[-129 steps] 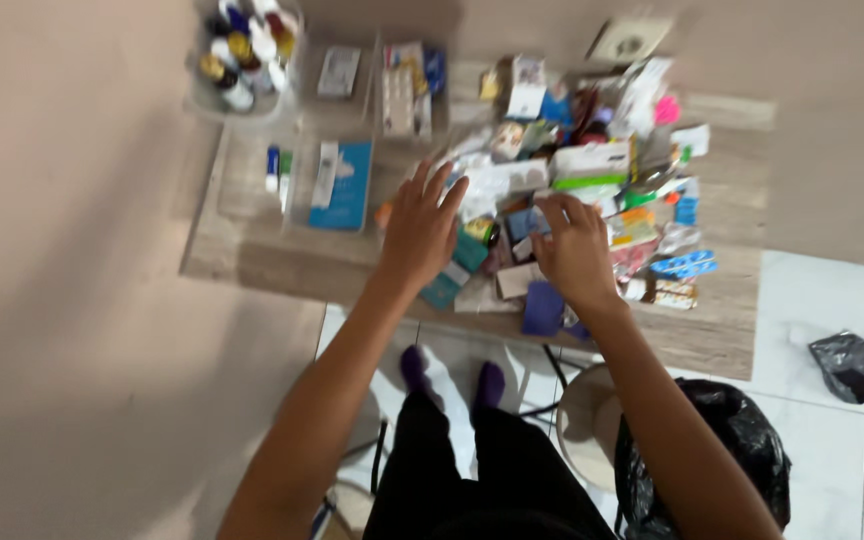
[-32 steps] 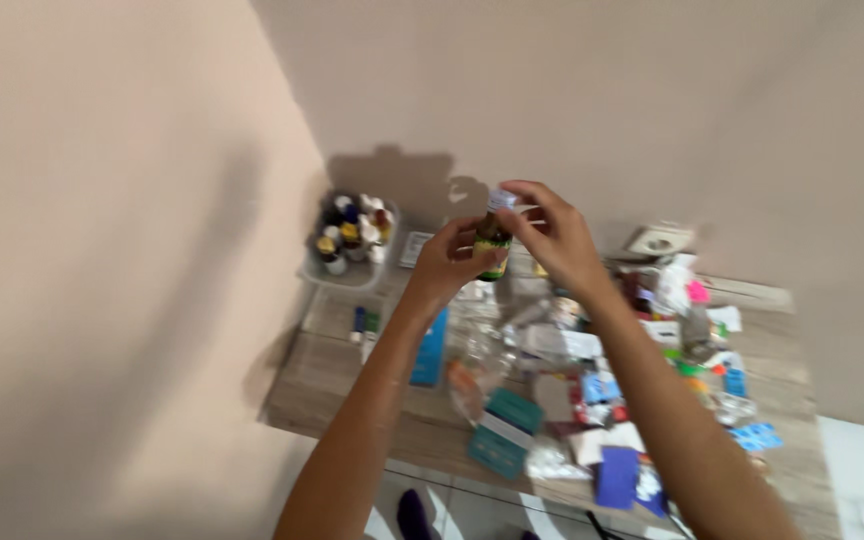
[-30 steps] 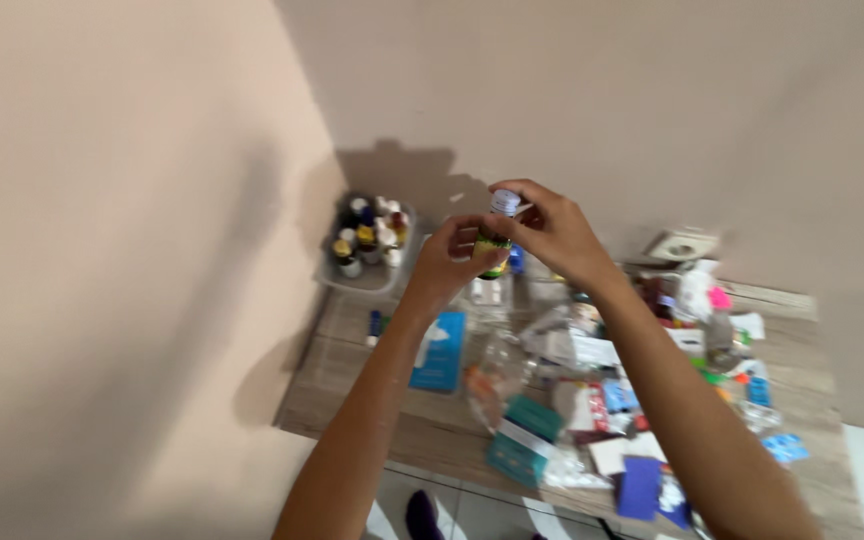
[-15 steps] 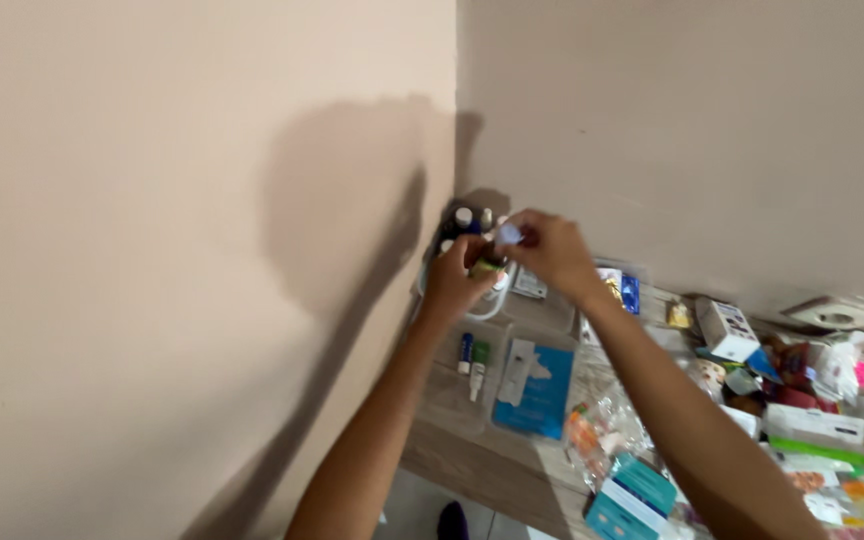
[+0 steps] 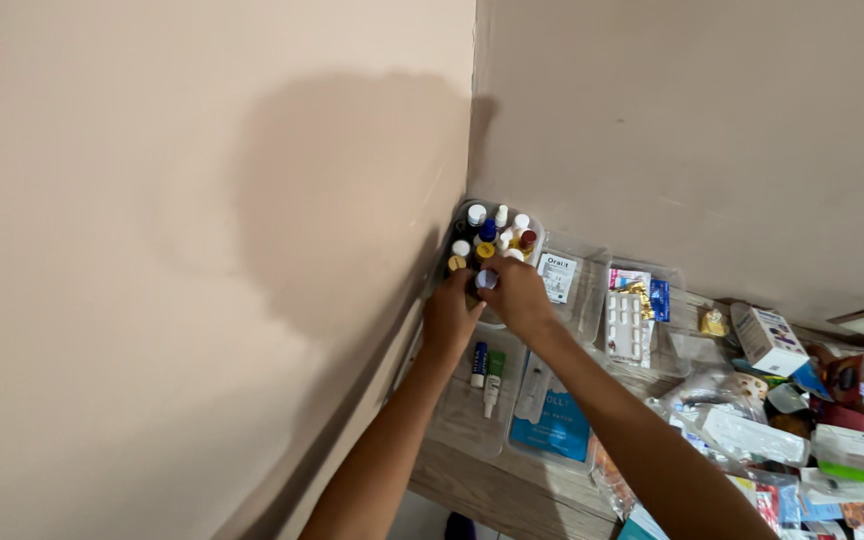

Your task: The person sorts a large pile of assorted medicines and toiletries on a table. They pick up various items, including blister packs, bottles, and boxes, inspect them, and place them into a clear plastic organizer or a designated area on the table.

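A small dark bottle with a pale blue cap (image 5: 486, 280) is between both my hands at the near edge of a clear tub (image 5: 537, 235) full of several small capped bottles in the wall corner. My left hand (image 5: 450, 318) wraps the bottle's body from the left. My right hand (image 5: 518, 295) pinches it at the cap from the right. The bottle's lower part is hidden by my fingers.
Clear trays on the wooden table (image 5: 472, 480) hold a white sachet (image 5: 557, 276), blister packs (image 5: 628, 322), two small tubes (image 5: 486, 368) and a blue packet (image 5: 552, 420). A heap of boxes and packets (image 5: 802, 420) lies at the right. Walls close in on the left and back.
Both hands have carried the bottle from chest height down and forward to the bottle tub in the corner. The view has swung left toward the corner.
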